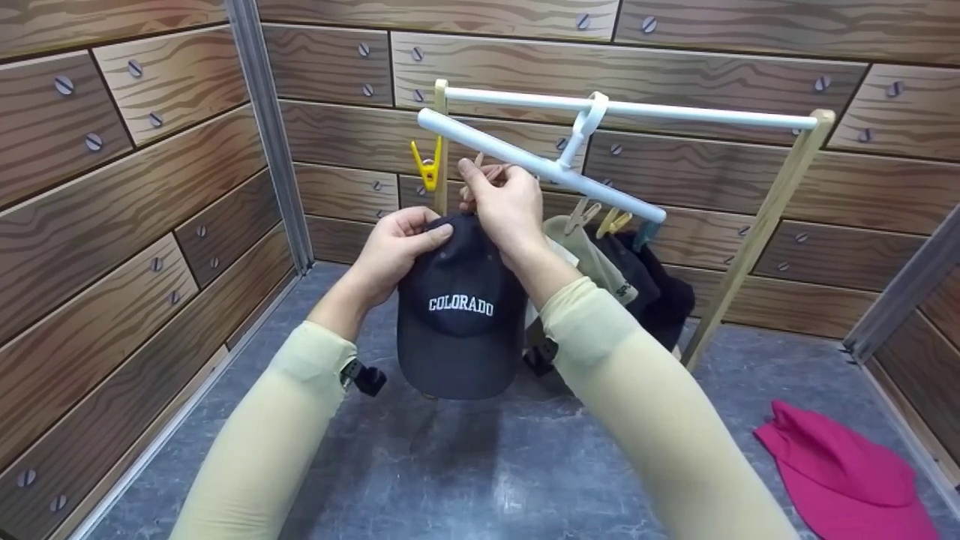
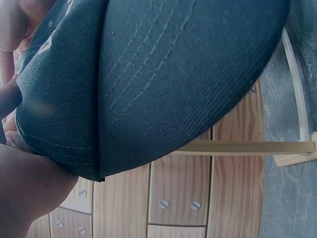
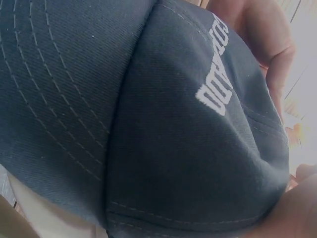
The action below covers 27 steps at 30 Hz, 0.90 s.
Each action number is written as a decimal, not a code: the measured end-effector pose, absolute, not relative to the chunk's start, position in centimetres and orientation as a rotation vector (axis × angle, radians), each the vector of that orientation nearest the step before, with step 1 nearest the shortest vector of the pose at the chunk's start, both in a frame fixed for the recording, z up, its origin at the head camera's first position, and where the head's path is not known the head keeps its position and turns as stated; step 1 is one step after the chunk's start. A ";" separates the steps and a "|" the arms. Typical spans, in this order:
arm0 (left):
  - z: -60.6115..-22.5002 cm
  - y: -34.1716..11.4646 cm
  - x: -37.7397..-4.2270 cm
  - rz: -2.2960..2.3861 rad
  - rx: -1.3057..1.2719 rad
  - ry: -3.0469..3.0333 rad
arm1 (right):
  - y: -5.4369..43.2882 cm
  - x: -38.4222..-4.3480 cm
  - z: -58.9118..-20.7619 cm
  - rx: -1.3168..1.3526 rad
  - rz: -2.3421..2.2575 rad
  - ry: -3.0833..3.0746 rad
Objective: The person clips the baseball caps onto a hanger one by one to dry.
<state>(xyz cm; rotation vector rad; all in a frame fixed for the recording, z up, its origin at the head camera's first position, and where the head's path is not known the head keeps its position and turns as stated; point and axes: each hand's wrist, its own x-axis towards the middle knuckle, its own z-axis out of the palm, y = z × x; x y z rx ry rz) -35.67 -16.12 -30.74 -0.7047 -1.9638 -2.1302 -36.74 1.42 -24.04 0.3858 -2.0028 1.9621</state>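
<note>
A dark navy cap (image 1: pixel 459 300) with white COLORADO lettering hangs brim down in front of the rack. My left hand (image 1: pixel 394 247) pinches it near the crown, thumb on the front. Just above the crown, my right hand (image 1: pixel 510 206) pinches a light wooden clothespin (image 1: pixel 478 161), partly hidden by the fingers. Over that hand slants a white hanger (image 1: pixel 495 146), its left end raised, hooked on the rack's white rod (image 1: pixel 697 112). In both wrist views the cap fills most of the picture, its brim (image 2: pixel 188 74) close to the left wrist camera.
Behind my right forearm, an olive cap (image 1: pixel 592 251) and dark caps (image 1: pixel 660 289) hang from clothespins on the hanger's right half. A yellow clothespin (image 1: pixel 428 169) is by the left wooden post. A magenta cap (image 1: pixel 847 465) lies on the grey tabletop (image 1: pixel 465 487) at front right.
</note>
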 end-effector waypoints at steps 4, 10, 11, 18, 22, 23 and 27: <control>-30.7 -15.9 -35.5 -2.127 -0.736 -1.972 | 1.7 -36.3 -24.4 0.378 1.930 -1.975; -30.8 -15.5 -35.1 -2.116 -0.770 -1.980 | 2.4 -35.7 -25.2 0.387 1.947 -1.897; -30.8 -15.4 -35.1 -2.113 -0.776 -1.985 | 2.6 -35.6 -25.4 0.392 1.948 -1.886; -31.1 -14.9 -34.6 -2.075 -0.802 -2.030 | 3.8 -34.6 -26.1 0.434 1.909 -1.870; -31.2 -14.8 -34.4 -2.075 -0.812 -2.038 | 4.5 -34.2 -26.1 0.468 1.853 -1.910; -31.1 -14.7 -34.3 -2.076 -0.816 -2.038 | 4.7 -34.1 -26.1 0.477 1.836 -1.923; -31.0 -14.3 -34.0 -2.063 -0.839 -2.034 | 5.6 -33.6 -25.9 0.502 1.788 -1.969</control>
